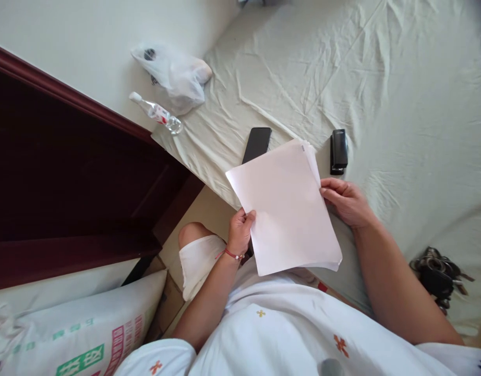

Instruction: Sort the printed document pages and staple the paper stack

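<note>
A stack of white paper sheets (289,209) is held tilted above my lap, with a staple near its upper right corner. My left hand (241,230) grips the left edge, thumb on top and fingers underneath. At the right edge, my right hand (344,201) pinches the sheets between thumb and fingers. Just beyond the right hand, a black stapler (338,151) lies on the pale cloth (397,172). Behind the stack is a black phone (257,142), its lower end hidden by the paper.
A clear plastic bottle (156,113) and a filled plastic bag (176,78) sit by the wall at the upper left. Keys (440,277) lie on the cloth at the right. A printed white sack (84,329) stands at the lower left beside dark red furniture (68,167).
</note>
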The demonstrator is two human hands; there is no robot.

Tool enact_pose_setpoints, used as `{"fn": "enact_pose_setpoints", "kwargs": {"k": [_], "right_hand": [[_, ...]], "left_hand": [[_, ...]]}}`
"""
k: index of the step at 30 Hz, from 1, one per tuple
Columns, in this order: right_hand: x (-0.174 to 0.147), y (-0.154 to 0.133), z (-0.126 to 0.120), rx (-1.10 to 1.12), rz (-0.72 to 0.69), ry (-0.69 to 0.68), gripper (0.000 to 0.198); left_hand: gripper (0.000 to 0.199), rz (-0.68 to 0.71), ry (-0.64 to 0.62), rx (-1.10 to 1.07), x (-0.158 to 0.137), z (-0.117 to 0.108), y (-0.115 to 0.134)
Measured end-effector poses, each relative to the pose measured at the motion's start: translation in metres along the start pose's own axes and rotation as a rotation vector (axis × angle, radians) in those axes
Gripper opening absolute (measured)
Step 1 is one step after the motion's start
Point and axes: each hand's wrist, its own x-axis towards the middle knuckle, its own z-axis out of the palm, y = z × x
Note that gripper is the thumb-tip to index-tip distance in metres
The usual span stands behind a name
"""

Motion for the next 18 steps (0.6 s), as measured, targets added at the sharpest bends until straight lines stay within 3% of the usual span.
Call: {"fn": "enact_pose_setpoints", "kwargs": {"k": [6,10,12,15,17,18], "right_hand": [[-0.003,0.002,0.0,-0.107,-0.141,-0.115,0.049],[-0.004,0.004,0.003,-0.244,-0.185,-0.112,0.047],[-0.004,0.004,0.004,-0.284,-0.218,-0.057,0.049],[-0.003,0.003,0.007,-0.35,-0.271,0.015,0.051],[-0.003,0.003,0.008,-0.396,-0.293,0.043,0.047],[-0.002,0.003,0.009,-0.423,-0.297,0.058,0.045]], "left_hand": [[0.052,0.09,0.004,0.037,0.0,0.01,0.019],[0.047,0.114,-0.019,0.187,0.008,0.03,0.012],[0.046,0.244,0.065,0.384,0.011,0.036,0.009],[0.067,0.576,0.253,0.728,0.009,0.041,0.014],[0.057,0.736,0.232,0.858,0.003,0.045,0.022],[0.046,0.764,0.153,0.869,-0.001,0.048,0.025]]}}
